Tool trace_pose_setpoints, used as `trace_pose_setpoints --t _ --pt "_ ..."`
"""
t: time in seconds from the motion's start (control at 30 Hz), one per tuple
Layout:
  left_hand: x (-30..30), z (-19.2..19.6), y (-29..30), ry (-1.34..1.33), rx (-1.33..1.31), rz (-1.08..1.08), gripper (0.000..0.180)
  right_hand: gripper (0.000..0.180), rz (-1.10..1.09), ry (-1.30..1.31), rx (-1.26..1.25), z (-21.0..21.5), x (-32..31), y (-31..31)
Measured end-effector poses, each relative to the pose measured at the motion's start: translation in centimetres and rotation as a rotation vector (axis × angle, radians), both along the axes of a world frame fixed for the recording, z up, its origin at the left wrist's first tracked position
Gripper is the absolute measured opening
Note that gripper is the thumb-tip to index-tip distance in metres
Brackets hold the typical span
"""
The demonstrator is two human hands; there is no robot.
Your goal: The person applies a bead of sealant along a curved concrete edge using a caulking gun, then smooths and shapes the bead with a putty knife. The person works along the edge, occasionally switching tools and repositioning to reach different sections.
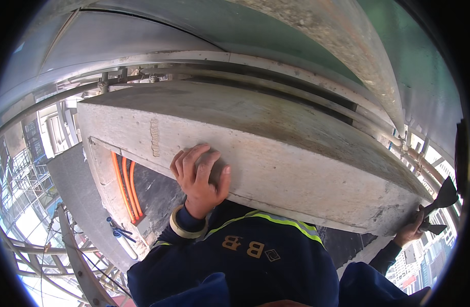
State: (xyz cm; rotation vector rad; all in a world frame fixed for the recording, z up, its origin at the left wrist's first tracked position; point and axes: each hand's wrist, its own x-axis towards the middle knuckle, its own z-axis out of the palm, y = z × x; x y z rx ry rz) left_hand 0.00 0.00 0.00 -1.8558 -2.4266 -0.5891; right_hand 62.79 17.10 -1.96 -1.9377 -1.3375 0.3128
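Observation:
My left hand (199, 176) lies flat with fingers spread on the side face of a grey concrete beam (276, 153) overhead. A roll of tape sits like a bracelet around that wrist (181, 228), over a dark blue sleeve with a yellow reflective stripe. My right hand (411, 230) is far to the right, by the beam's end, closed around the handle of a dark scraper (442, 199) whose blade points up and to the right.
Three orange conduits (126, 187) run along a recess at the beam's left end. Metal pipes (245, 77) and a concrete ceiling curve above the beam. Scaffold tubes (76, 256) and buildings far below show at lower left. A blue-taped white tube (122, 238) hangs nearby.

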Motion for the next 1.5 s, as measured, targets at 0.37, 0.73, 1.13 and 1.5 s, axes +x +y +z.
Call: trace_pose_setpoints --t 0.37,0.73,1.13,1.5 --pt "0.0 -0.1 -0.1 -0.002 -0.007 -0.017 0.034 0.033 0.015 0.073 0.031 0.0 0.0 0.0" --pt "0.0 -0.1 -0.2 -0.002 -0.013 -0.01 0.033 0.032 0.016 0.049 0.038 0.1 -0.1 0.0" --pt "0.0 0.0 0.0 -0.022 -0.009 -0.017 0.031 0.034 -0.024 0.054 0.06 0.1 -0.9 -0.1" --pt "0.1 -0.1 -0.1 -0.016 -0.02 -0.015 0.029 0.028 0.019 0.063 0.028 0.5 -1.1 -0.1"
